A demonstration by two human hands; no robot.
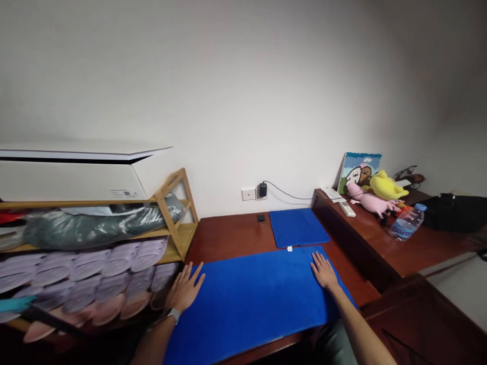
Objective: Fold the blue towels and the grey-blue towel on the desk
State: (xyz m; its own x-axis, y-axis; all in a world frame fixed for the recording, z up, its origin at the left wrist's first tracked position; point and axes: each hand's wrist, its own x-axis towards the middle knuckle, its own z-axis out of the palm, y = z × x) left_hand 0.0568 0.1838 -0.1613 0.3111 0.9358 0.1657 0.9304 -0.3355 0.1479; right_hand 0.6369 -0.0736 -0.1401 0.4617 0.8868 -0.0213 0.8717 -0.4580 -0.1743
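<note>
A blue towel (251,304) is spread flat over the dark red wooden desk (232,235), its near edge reaching the desk's front. My left hand (186,288), with a watch on the wrist, lies at the towel's far left corner, fingers apart. On the towel's right side rests my right hand (324,271), flat with fingers stretched out. Behind it, a second blue cloth (299,227) lies folded into a smaller rectangle, and a small white tag (289,249) shows between the two.
At left, a wooden rack (178,218) holds several slippers (89,262), a plastic-wrapped bundle (99,228) and a white box (68,177). The raised right desk bears a plastic bottle (408,223), plush toys (386,186) and a picture (359,170). A black charger (263,190) is plugged into the wall.
</note>
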